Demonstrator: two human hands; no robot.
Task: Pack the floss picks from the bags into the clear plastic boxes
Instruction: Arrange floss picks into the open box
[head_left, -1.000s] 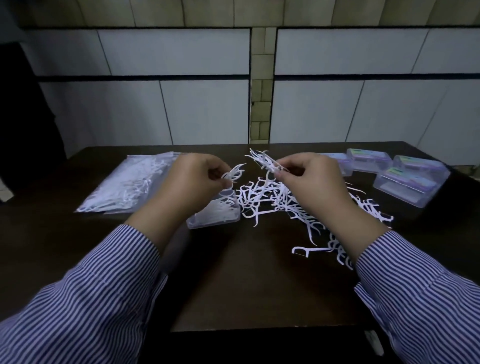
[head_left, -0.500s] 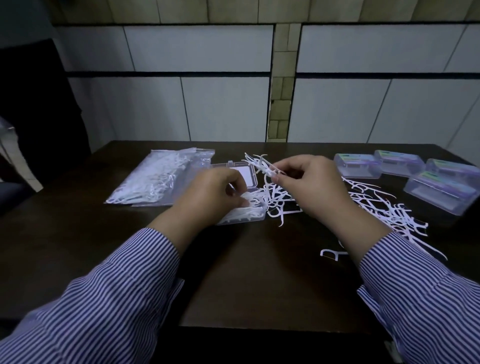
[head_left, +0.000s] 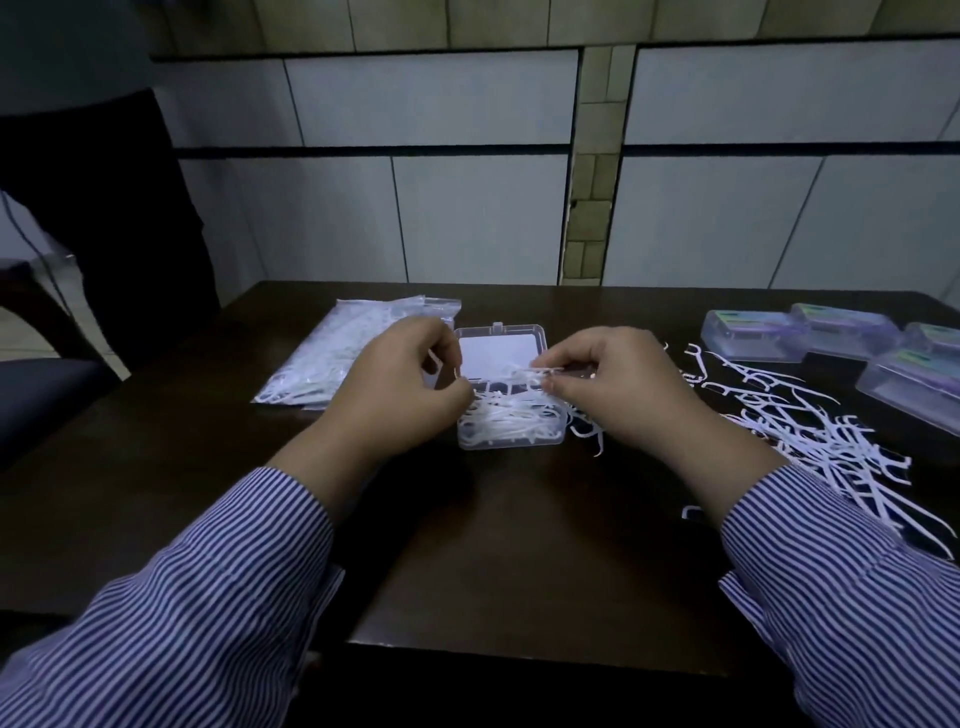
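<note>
Floss picks (head_left: 511, 415): lying mostly crosswise in the open clear box (head_left: 511, 441) on the desk (head_left: 519, 545).
Right hand (head_left: 618, 389): pinching a small bunch (head_left: 537, 373) over the box, long axis left-right.
Left hand (head_left: 400, 395): fingers curling, pinching one pick (head_left: 434, 358).

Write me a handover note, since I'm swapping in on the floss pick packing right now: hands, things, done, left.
Left hand pinches a floss pick beside the open box.
Right hand holds a small bunch of picks over that box.
Open box sits mid-table, partly filled, lid back.
Closed boxes stand far right; loose picks lie spread at right; a bag of picks lies left.
Left: drop in the held picks, pack the loose pile and the bag.
</note>
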